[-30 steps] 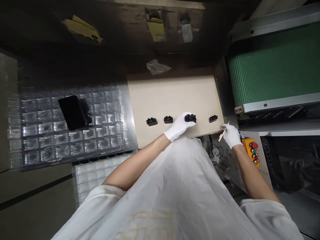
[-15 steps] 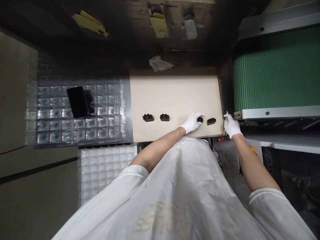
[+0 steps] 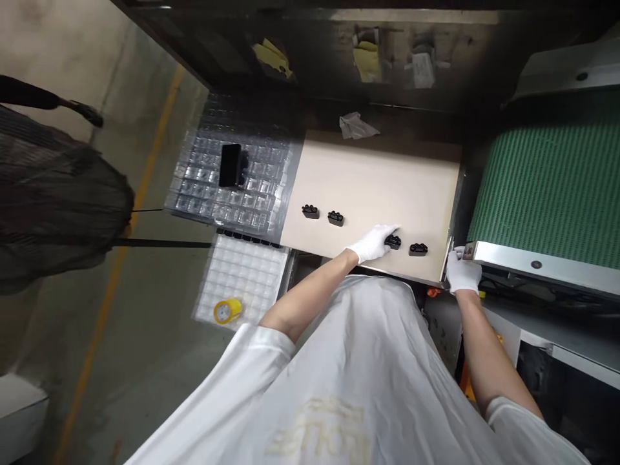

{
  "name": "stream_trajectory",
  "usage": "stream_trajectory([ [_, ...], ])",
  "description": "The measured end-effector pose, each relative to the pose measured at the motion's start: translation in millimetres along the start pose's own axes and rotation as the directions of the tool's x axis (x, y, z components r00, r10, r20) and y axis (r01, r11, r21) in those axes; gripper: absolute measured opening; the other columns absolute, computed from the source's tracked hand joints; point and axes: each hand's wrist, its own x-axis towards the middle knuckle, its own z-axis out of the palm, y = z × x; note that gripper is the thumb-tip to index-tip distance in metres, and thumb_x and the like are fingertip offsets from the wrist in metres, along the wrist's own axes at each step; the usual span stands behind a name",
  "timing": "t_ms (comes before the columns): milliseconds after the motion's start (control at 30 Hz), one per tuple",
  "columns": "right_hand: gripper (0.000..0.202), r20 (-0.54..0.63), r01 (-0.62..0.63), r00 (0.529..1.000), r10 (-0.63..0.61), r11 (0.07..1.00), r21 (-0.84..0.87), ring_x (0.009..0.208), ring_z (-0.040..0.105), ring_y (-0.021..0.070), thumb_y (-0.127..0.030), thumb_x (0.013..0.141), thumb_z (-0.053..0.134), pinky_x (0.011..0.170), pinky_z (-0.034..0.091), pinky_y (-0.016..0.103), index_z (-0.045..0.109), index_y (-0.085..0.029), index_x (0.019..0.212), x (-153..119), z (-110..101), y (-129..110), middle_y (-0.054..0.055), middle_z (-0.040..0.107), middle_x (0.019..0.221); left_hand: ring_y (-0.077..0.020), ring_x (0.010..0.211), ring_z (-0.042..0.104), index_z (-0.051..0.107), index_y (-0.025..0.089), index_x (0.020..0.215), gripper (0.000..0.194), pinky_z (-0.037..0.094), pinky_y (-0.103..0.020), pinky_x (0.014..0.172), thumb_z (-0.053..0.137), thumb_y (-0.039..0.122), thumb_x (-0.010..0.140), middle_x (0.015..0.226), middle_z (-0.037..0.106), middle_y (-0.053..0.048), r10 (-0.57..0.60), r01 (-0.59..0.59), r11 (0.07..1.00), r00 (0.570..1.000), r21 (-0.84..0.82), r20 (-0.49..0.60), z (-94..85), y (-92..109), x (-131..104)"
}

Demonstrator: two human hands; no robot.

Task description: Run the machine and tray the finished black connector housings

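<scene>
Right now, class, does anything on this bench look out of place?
Perhaps the crumpled white scrap at the far edge of the beige board: it looks stray, unlike the black parts roughly lined up.

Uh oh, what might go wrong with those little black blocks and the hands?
The left hand might bump the black block at its fingers into the rightmost black block nearby. The right hand is close to the end of the green belt; if that belt runs, the glove could perhaps get caught. I can't tell whether it's moving.

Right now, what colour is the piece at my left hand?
The piece is black, showing best in the head view.
</scene>
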Motion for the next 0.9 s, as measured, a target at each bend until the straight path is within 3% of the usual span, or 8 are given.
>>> stream_trajectory([
  [100,0.033,-0.041,-0.025,0.999,0.03,0.992,0.125,0.103,0.072,0.0321,-0.031,0.095,0.047,0.092,0.053,0.039,0.075,-0.014,0.091,-1,1,6,0.017,0.075,0.088,-0.0304,0.14,0.054,0.055,0.014,0.151,0.069,0.039,-0.045,0.126,0.064,0.01,0.083,0.151,0.06,-0.014,-0.028,0.036,0.999,0.978,0.034,-0.206,-38.0,-17,-35],
  [233,0.038,-0.156,-0.051,0.983,0.098,0.957,0.285,0.104,0.07,0.0335,-0.034,0.095,0.044,0.094,0.052,0.04,0.072,-0.013,0.08,-21,-2,18,0.021,0.076,0.089,-0.0324,0.133,0.058,0.061,0.015,0.143,0.059,0.042,-0.051,0.122,0.061,0.012,0.084,0.139,0.065,-0.016,-0.222,0.32,0.944,0.804,0.086,-0.552,-108.6,-71,-87],
  [367,0.041,-0.316,-0.053,0.925,0.213,0.892,0.448,0.109,0.07,0.0301,-0.044,0.096,0.044,0.103,0.05,0.043,0.072,-0.015,0.091,-66,-10,22,0.019,0.077,0.106,-0.0394,0.148,0.043,0.052,0.012,0.151,0.076,0.036,-0.054,0.126,0.073,0.024,0.08,0.152,0.051,-0.021,-0.229,0.374,0.901,0.84,0.218,-0.492,-154.8,-129,-104],
  [433,0.05,-0.231,-0.073,0.899,0.372,0.647,0.759,0.102,0.072,0.0277,-0.059,0.097,0.045,0.099,0.055,0.043,0.071,-0.017,0.09,-99,-16,17,0.014,0.077,0.095,-0.0402,0.15,0.041,0.051,0.014,0.153,0.077,0.035,-0.054,0.126,0.075,0.032,0.082,0.154,0.049,-0.021,-0.191,0.3,0.914,0.912,0.273,-0.363,-161.7,-147,-103],
  [467,0.055,-0.115,-0.07,0.902,0.415,0.403,0.912,0.097,0.073,0.0267,-0.067,0.095,0.046,0.095,0.057,0.043,0.07,-0.018,0.09,-118,-17,12,0.012,0.075,0.089,-0.0399,0.148,0.043,0.053,0.016,0.151,0.073,0.035,-0.054,0.125,0.073,0.036,0.084,0.153,0.051,-0.02,-0.166,0.255,0.922,0.939,0.291,-0.3,-162.4,-153,-101],
  [533,0.059,0.106,-0.064,0.935,0.338,-0.133,0.989,0.091,0.074,0.0245,-0.076,0.091,0.052,0.089,0.061,0.042,0.069,-0.019,0.093,-155,-18,0,0.007,0.073,0.082,-0.0393,0.142,0.049,0.059,0.018,0.146,0.062,0.038,-0.054,0.123,0.068,0.04,0.089,0.148,0.057,-0.018,-0.123,0.19,0.933,0.967,0.307,-0.225,-161.3,-165,-97],
  [600,0.052,0.172,-0.09,0.963,0.207,-0.353,0.931,0.089,0.074,0.0219,-0.072,0.089,0.063,0.087,0.062,0.039,0.069,-0.02,0.095,-188,-11,-15,0.005,0.073,0.082,-0.039,0.134,0.055,0.063,0.018,0.142,0.055,0.041,-0.054,0.119,0.065,0.04,0.091,0.14,0.063,-0.018,-0.102,0.167,0.937,0.971,0.306,-0.215,-160.1,-176,-93],
  [900,0.024,0.143,-0.32,0.764,0.629,0.177,0.931,0.077,0.067,0.0131,-0.036,0.098,0.071,0.073,0.06,0.028,0.067,-0.014,0.105,-248,91,-27,0.002,0.07,0.09,-0.031,0.129,0.062,0.059,0.022,0.144,0.065,0.045,-0.048,0.12,0.076,0.036,0.083,0.138,0.068,-0.01,-0.2,0.213,0.977,0.916,0.0,-0.349,-158.9,-186,-100],
])
